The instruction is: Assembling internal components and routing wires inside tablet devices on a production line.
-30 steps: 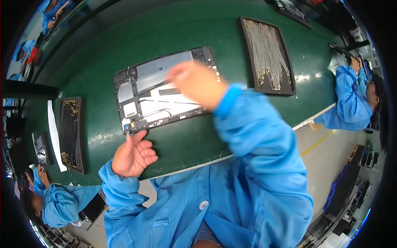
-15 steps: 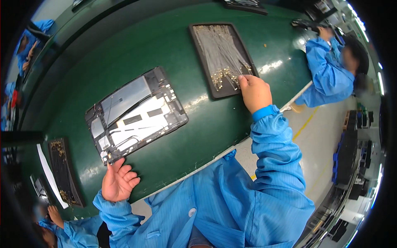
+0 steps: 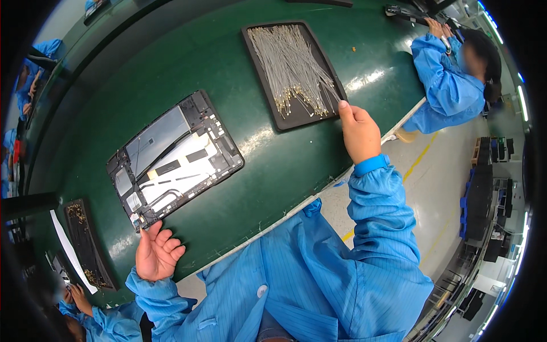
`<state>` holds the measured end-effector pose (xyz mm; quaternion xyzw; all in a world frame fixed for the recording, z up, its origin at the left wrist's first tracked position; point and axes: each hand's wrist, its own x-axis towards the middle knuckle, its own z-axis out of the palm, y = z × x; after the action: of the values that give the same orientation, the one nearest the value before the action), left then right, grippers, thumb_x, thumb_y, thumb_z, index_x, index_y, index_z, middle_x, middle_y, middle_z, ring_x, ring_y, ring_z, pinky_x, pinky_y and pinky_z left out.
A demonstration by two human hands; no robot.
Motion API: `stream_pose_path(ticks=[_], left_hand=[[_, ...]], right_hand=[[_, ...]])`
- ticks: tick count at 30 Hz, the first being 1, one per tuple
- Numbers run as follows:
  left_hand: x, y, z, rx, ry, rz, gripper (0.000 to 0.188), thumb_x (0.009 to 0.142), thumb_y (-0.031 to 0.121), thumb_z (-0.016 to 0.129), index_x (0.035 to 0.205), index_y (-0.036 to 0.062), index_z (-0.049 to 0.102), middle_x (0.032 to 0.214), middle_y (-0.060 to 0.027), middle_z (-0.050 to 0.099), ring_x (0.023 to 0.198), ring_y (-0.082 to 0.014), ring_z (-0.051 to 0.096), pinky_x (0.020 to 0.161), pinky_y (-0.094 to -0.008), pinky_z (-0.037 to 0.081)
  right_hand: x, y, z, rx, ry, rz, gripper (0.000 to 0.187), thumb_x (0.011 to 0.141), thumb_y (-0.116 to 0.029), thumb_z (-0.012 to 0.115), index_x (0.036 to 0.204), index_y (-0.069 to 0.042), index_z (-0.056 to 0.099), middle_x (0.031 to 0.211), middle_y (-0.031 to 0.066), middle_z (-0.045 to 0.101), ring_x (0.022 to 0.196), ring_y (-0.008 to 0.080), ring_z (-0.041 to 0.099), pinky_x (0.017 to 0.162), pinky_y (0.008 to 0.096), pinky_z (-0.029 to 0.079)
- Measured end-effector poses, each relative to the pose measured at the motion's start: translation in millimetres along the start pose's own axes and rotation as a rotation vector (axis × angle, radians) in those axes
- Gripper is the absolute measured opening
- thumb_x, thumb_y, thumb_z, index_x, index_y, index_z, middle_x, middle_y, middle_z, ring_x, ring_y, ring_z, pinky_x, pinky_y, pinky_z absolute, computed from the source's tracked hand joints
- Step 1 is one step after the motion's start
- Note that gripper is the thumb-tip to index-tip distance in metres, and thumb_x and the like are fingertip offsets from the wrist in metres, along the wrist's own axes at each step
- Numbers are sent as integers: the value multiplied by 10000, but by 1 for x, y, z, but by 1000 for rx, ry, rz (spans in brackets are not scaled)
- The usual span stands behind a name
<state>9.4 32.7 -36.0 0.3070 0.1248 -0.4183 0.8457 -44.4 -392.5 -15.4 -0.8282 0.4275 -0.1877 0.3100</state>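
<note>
My left hand [image 3: 159, 255], palm up with fingers curled, touches the near corner of a flat, black, rectangular electronic device [image 3: 179, 165] lying open on the green table [image 3: 273, 182]; I cannot tell whether it pinches. Right of the device, my extended right hand [image 3: 361, 135] pinches a thin grey cable [image 3: 331, 89] at a black, rectangular tray [image 3: 299, 119] holding gold-tipped grey cables [image 3: 285, 62].

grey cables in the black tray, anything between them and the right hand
Nothing visible: the right hand is at the lower right corner of the black tray, beside some ends of the grey cables. Whether it pinches one is too small to tell.
</note>
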Motion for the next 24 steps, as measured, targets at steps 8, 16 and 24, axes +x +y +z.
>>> stream_pose_path(ticks=[8,16,24], left_hand=[[1,-2,11,93,118,36,398,879,339,291,1117,50,425,980,-132,545,829,-278,562,709,-420,479],[-5,-36,75,1707,144,483,442,744,156,582,1104,-20,396,915,-188,534,742,-270,542,651,-327,454],[33,-49,99,1790,31,979,311,593,33,668,883,45,559,878,-145,508,748,-295,519,642,-356,442]], right_hand=[[-3,4,-13,-6,28,-26,376,798,-361,478,861,-7,586,732,148,589,699,245,568,639,301,427],[-57,-90,-41,693,-85,-138,216,783,-186,558,862,14,576,721,16,565,644,73,494,575,195,403],[-110,-90,31,691,-1527,203,227,808,-228,522,846,-9,570,706,10,545,638,48,457,556,187,389]])
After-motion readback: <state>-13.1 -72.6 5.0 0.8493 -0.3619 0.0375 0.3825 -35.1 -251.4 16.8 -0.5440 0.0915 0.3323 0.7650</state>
